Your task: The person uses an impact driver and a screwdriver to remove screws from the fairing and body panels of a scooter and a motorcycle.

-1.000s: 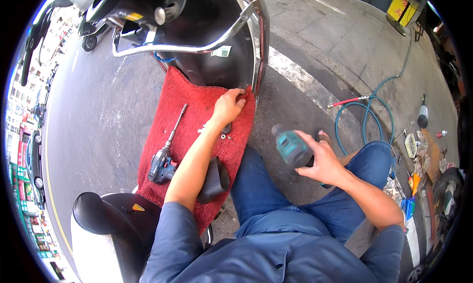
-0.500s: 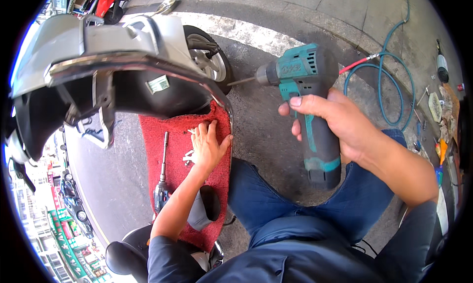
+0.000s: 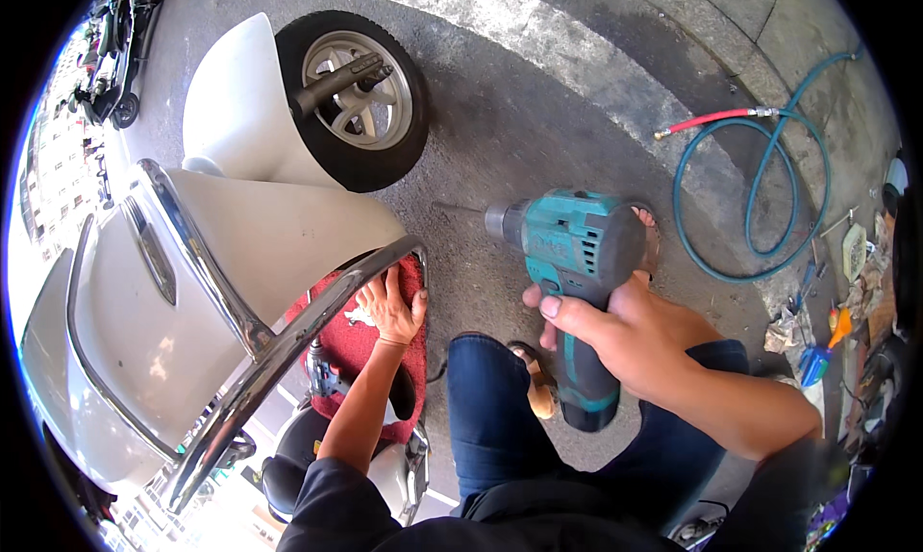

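Note:
A teal-and-black cordless drill (image 3: 582, 235) is in my right hand (image 3: 630, 336), fingers wrapped round its handle. Its long thin bit points left, clear of the scooter. My left hand (image 3: 389, 312) rests with fingers stretched on the red mat (image 3: 411, 345) of the scooter's footboard. Small pale pieces (image 3: 361, 315) lie beside that palm; their kind is hard to make out. A second power driver (image 3: 325, 371) lies on the mat left of my forearm, partly hidden by the scooter's front. The pale scooter body (image 3: 288, 215) with chrome bars (image 3: 317, 312) stands at my left.
The scooter's front wheel (image 3: 404, 110) stands turned at the upper middle. A blue-green air hose (image 3: 683, 206) with a red end (image 3: 707, 121) loops on the ground at right. Tools and scraps, including an orange-and-blue item (image 3: 817, 360), lie along the right side.
My view has swung toward the scooter's front, showing its outer body and wheel. The drill appears lower and slightly left, still in my right hand. My left hand stays on the mat.

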{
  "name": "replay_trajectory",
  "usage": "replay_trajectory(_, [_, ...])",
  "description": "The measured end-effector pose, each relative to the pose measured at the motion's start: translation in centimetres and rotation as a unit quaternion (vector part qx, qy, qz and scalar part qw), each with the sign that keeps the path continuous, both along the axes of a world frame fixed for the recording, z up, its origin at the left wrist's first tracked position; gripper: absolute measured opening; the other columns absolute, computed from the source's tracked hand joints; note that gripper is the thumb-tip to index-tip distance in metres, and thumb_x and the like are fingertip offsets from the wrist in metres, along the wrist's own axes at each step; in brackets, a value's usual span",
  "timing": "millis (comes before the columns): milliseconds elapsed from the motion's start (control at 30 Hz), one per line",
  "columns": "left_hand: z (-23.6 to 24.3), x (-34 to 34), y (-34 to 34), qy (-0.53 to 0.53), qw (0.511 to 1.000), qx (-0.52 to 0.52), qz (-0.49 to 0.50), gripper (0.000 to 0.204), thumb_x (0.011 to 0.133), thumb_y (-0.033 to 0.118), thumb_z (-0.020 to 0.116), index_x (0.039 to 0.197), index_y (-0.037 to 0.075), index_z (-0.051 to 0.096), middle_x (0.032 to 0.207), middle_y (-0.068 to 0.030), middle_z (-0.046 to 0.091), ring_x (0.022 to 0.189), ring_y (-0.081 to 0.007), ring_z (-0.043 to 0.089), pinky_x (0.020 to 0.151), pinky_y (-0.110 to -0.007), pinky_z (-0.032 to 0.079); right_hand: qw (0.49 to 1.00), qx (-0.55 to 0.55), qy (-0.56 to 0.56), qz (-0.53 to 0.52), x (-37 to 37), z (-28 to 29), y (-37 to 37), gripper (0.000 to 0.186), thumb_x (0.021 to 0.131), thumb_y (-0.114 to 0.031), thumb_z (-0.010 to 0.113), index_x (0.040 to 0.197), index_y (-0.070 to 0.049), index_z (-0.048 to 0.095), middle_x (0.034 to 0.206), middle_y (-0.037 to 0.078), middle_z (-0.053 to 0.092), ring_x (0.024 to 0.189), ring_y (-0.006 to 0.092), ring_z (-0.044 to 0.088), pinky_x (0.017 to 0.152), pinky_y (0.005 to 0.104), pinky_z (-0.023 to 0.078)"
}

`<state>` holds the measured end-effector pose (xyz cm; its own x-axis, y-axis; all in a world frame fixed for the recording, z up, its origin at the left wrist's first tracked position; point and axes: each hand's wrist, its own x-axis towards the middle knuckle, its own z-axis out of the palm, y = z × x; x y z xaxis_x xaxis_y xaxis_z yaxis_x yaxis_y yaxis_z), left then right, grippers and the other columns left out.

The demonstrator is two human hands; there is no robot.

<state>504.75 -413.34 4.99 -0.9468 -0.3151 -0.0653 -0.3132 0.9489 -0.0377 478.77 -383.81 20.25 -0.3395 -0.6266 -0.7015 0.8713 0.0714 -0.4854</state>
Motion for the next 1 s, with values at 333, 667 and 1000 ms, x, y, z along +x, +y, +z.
replay_trajectory(333, [8.5,-6.8,3.7,-0.215,0.955,0.121,0.168,0.076,0.081,0.028,0.071,0.147,0.007,0.040,0.153,-0.0217,0.034,0.141,-0.0412,0.032,0.112,-0.054,0.029,0.955,0.147,0.258,0.013,4.3,-4.1,1.8,0.029,0.082,-0.025,0.075,0.095,0.000,0.067,0.071,0.011,0.067,0.066,0.0192,0.067,0.065,0.0360,0.051])
replay_trajectory(667, [33.1,-6.9,11.1,-0.131,0.627,0.606,0.471,0.050,0.096,0.026,0.063,0.137,-0.001,0.052,0.125,-0.0110,0.065,0.118,-0.0191,0.060,0.101,-0.032,0.045,0.980,0.155,0.119,0.037,-3.7,7.3,5.7,0.022,0.089,-0.010,0.068,0.107,0.001,0.063,0.086,0.005,0.067,0.062,0.0139,0.063,0.058,0.0293,0.052])
replay_trajectory(1000, [41.5,-6.3,9.8,0.124,0.379,0.529,0.749,0.044,0.097,0.026,0.057,0.133,0.000,0.055,0.114,-0.0106,0.069,0.102,-0.0196,0.067,0.081,-0.032,0.049,0.961,0.119,-0.073,0.238,-23.0,17.9,-10.9,0.025,0.090,-0.023,0.067,0.105,-0.003,0.061,0.091,0.011,0.071,0.065,0.0195,0.067,0.060,0.0348,0.056])
